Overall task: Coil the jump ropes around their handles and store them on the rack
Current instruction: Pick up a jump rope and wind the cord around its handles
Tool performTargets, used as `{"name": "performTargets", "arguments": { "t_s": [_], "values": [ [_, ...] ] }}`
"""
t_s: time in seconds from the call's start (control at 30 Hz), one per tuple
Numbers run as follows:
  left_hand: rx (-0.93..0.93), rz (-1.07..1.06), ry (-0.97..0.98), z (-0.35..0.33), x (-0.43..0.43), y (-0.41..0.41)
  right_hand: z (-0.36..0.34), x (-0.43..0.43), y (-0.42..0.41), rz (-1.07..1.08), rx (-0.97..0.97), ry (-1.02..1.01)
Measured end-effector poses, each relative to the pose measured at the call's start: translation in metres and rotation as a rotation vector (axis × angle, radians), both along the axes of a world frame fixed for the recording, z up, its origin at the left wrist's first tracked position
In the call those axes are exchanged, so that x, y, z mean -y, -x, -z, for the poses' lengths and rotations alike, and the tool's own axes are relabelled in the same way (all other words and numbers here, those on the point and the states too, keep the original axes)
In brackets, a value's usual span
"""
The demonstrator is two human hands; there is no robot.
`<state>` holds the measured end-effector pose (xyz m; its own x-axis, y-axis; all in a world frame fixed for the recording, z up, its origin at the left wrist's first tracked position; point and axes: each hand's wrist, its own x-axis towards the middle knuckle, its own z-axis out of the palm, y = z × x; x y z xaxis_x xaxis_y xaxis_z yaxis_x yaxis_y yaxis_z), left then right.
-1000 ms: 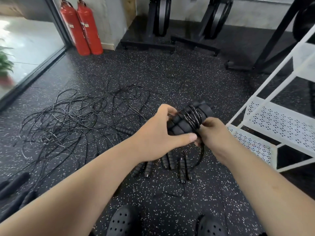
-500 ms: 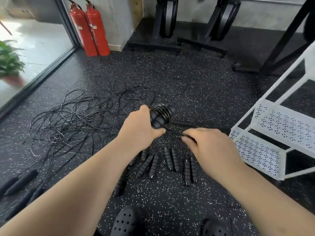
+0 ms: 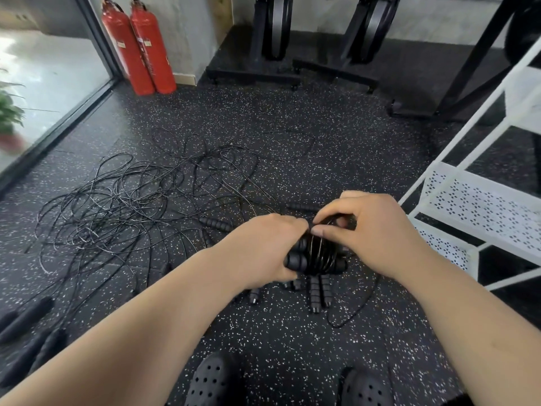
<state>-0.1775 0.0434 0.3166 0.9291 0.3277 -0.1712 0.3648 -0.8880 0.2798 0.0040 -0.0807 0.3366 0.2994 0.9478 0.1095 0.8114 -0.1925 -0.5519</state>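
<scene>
Just above the floor, left of the white rack, I note paired handles lying crosswise: left grip curled round them, right grip pinching the rope atop its coil, nearer the rack.

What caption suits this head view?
Left hand grips two handles while right hand pinches the cord coiled around them; loose ropes on floor, white rack nearby.

Speckled floor bears tangled ropes (loose handles too).
</scene>
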Motion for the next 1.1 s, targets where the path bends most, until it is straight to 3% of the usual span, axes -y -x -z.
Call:
{"name": "performTargets", "arguments": {
  "t_s": [0.3, 0.53, 0.63, 0.93, 1.1],
  "values": [
    [-0.048, -0.010, 0.128, -0.006, 0.000, 0.004, -0.006, -0.001, -0.006, -0.030, -0.359, 0.036],
    [-0.211, -0.171, 0.157, 0.012, -0.003, 0.003, -0.009, 0.002, 0.026, -0.214, -0.045, -0.039],
    [-0.180, -0.118, 0.152, 0.009, -0.001, 0.002, -0.003, -0.002, 0.019, -0.169, -0.056, -0.080],
    [0.115, 0.040, 0.165, -0.011, 0.002, 0.005, 0.006, -0.004, -0.018, -0.002, -0.320, 0.068],
    [0.253, -0.012, 0.294, -0.023, 0.009, 0.009, 0.000, -0.002, -0.023, 0.007, -0.804, 0.081]
  ]
}}
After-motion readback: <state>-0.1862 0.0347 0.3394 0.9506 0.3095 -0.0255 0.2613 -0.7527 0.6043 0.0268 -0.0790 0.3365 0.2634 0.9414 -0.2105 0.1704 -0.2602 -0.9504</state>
